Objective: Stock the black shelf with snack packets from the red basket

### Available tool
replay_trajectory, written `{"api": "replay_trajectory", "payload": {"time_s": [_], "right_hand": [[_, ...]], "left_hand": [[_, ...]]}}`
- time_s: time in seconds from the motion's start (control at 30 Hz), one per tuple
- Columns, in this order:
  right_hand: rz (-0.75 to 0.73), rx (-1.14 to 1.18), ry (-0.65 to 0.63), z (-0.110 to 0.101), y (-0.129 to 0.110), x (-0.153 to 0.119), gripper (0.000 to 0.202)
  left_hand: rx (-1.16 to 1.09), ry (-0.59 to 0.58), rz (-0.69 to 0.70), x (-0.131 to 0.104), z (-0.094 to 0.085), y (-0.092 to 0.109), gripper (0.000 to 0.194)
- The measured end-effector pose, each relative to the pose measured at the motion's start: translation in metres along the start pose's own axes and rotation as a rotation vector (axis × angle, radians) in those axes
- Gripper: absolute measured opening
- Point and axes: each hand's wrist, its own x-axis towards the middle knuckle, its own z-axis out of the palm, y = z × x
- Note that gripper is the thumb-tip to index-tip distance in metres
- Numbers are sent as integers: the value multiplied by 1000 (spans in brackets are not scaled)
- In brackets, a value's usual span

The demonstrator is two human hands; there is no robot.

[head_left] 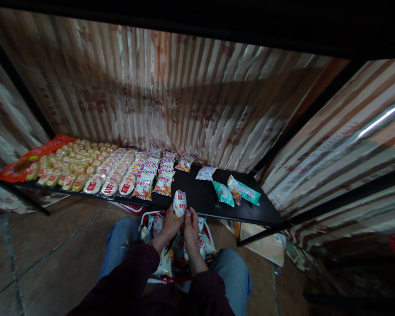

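Observation:
A white snack packet with red print (179,203) is held upright at the front edge of the black shelf (197,188). My left hand (171,223) is closed on its lower left part. My right hand (191,224) has its fingers bent beside the packet's lower right corner; whether they pinch it is too small to tell. Below both hands a red and white basket (211,237) between the knees holds several similar packets. Red and white packets (164,182) stand in rows on the shelf, just behind and left of my hands.
Round white packs (109,186), small yellow packs (66,173) and an orange bag (29,160) fill the shelf's left. Green packets (223,194) and a pale packet (206,173) lie at right. Black frame bars and striped sheeting surround the shelf.

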Motion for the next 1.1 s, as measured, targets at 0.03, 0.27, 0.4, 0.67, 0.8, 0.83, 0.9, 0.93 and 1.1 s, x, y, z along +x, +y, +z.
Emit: {"api": "replay_trajectory", "payload": {"time_s": [0.03,0.27,0.4,0.67,0.8,0.83,0.9,0.93,1.1], "right_hand": [[-4,-5,-21,0,2,1,64],[-37,-69,-34,-1,11,6,62],[-61,-113,-16,-4,15,10,62],[26,-6,-30,-4,11,8,63],[65,113,-105,-1,6,6,62],[75,138,-111,-1,6,6,62],[94,173,-112,0,5,5,63],[101,183,-111,1,5,5,62],[94,215,-111,2,1,4,58]], "left_hand": [[-56,-7,1,0,-2,0,53],[-264,-73,-38,-3,-11,-2,50],[-355,-101,-54,-6,-14,2,59],[-529,-211,-86,-10,-20,7,67],[-563,-242,-99,-9,-22,2,65],[-566,-249,-103,-9,-23,1,64],[-571,-263,-104,-9,-24,0,59],[-566,-264,-94,-8,-25,0,56],[-508,-172,-105,-5,-29,3,52]]}}
